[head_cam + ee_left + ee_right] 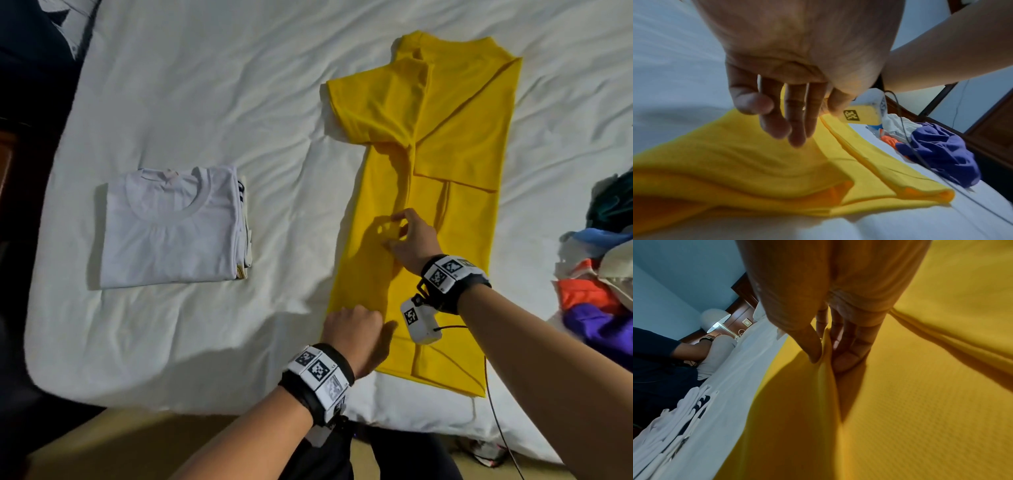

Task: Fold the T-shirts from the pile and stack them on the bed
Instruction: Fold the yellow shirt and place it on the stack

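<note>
Yellow T-shirt (442, 164) fabric is pinched into a raised ridge between thumb and fingers (849, 356) of the right hand (409, 240), mid-garment. Left hand (356, 332) sits nearer the hem, at the shirt's left edge; fingers (774, 123) hang loosely curled over the cloth, gripping nothing. Shirt lies flat on the white bed (212, 85), both sleeves folded inward. Left of the left hand: stack of folded T-shirts (171, 226), white one on top. Right of the right hand: unfolded pile (599, 277), purple, orange, blue.

Right hand (412, 236) pinches with thumb and fingers; left hand (356, 329) hangs loosely curled, palm down.
</note>
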Action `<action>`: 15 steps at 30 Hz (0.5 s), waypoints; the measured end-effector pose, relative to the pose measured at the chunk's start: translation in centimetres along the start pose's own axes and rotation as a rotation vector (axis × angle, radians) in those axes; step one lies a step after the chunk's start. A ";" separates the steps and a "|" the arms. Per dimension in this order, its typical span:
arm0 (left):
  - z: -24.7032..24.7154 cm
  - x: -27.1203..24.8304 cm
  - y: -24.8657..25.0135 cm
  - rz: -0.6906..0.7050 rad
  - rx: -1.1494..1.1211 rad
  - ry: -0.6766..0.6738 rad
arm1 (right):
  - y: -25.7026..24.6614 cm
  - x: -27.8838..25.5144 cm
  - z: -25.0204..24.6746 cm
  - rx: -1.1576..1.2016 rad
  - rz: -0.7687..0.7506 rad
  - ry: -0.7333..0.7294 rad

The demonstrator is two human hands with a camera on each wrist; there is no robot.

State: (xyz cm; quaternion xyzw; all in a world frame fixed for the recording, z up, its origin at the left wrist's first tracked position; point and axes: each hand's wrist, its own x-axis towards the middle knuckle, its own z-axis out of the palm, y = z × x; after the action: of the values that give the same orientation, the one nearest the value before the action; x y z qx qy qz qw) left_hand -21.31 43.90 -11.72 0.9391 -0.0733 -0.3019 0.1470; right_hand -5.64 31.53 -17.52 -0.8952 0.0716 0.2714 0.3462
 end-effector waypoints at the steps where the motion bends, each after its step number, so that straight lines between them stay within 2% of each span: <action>1: -0.1 0.4 -0.3 -0.004 -0.026 0.084 | 0.2 0.0 0.2 0.003 -0.001 0.002; 2: -0.1 1.1 -0.7 0.007 -0.010 0.186 | 0.3 0.1 0.4 0.006 -0.005 0.010; 3: 0.2 1.9 -1.1 -0.001 0.006 0.229 | 0.4 0.2 0.5 0.010 -0.014 0.025; 6: 2.5 4.7 -4.0 0.041 0.023 0.124 | 0.7 0.3 0.6 0.029 -0.026 0.074; 10: 6.0 6.3 -6.3 0.099 0.110 0.147 | 0.9 -0.2 0.0 0.017 0.019 0.110; 12: 6.7 6.7 -6.3 0.106 0.103 0.141 | 0.4 -0.8 0.3 -0.234 -0.061 0.155; 14: 6.6 6.9 -6.3 0.108 0.087 0.169 | -0.3 -1.4 1.4 -0.549 -0.220 0.225; 15: 6.7 6.9 -6.3 0.107 0.098 0.190 | -0.7 -1.5 2.1 -0.636 -0.317 0.203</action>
State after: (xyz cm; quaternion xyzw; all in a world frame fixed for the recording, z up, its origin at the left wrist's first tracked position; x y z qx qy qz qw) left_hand -19.32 46.74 -22.68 0.9643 -0.1239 -0.1992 0.1231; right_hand -7.60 33.37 -17.63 -0.9804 -0.1218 0.1327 0.0797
